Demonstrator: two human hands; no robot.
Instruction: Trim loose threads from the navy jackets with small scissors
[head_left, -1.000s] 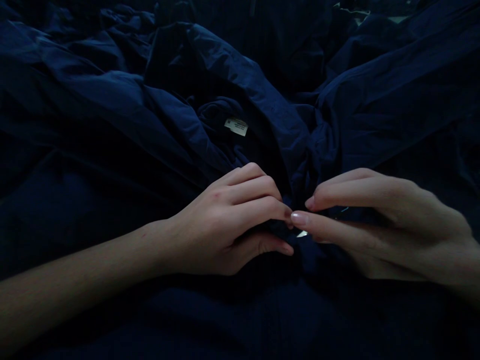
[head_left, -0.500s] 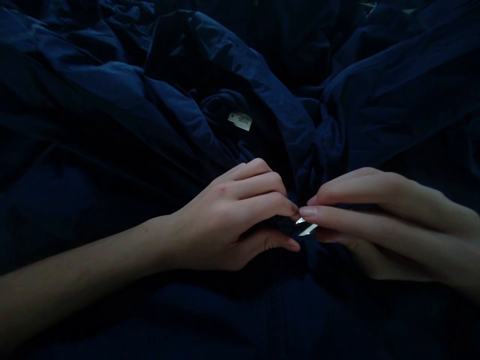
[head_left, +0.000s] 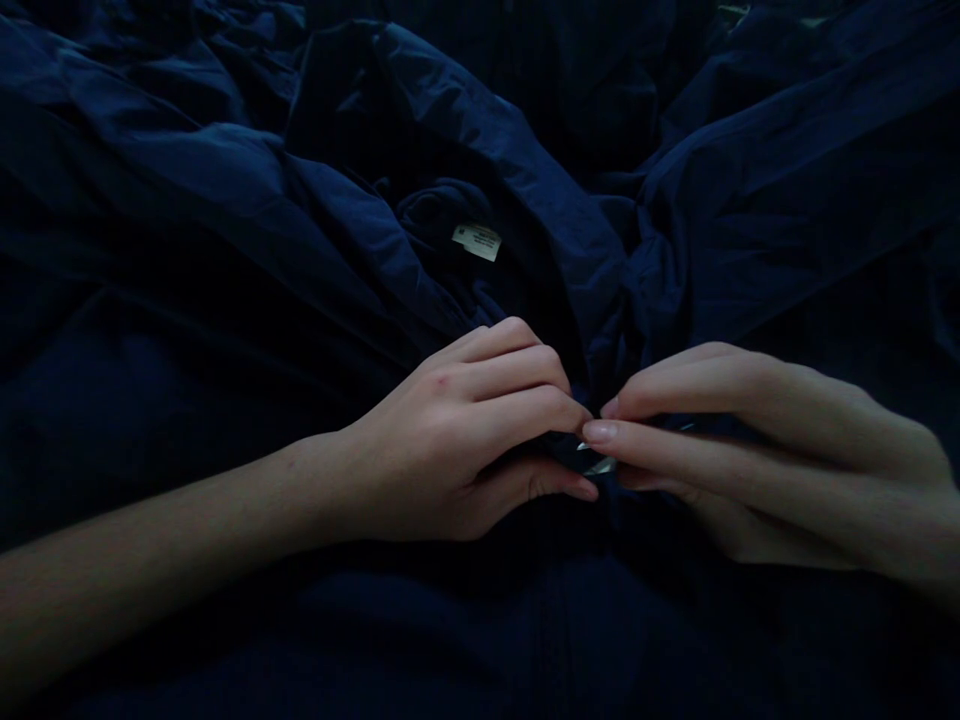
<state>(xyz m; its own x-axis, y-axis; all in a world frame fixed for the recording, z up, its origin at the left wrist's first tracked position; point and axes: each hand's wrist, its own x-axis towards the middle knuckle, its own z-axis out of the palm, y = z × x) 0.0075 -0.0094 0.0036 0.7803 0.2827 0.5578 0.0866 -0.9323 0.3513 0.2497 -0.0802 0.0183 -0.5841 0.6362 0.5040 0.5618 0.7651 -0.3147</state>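
Note:
A crumpled navy garment (head_left: 495, 130) fills the view, with a small white care label (head_left: 477, 242) inside its collar. My left hand (head_left: 465, 440) curls around a fold of the cloth at the centre, fingertips and thumb closed on it. From the right, my right hand (head_left: 757, 450) pinches the same gathered edge between its fingers and thumb. Between the two hands a small shiny metal piece (head_left: 598, 465) glints. Fingers and shadow hide most of it, so I cannot tell what kind of fitting it is.
Dark folds of the same navy cloth spread to every side and under both forearms. A small pale patch (head_left: 739, 12) shows past the cloth at the top right edge. No other person is in view.
My right hand has shifted slightly left and down, its fingertips closer to my left hand. Less of the shiny metal piece shows now.

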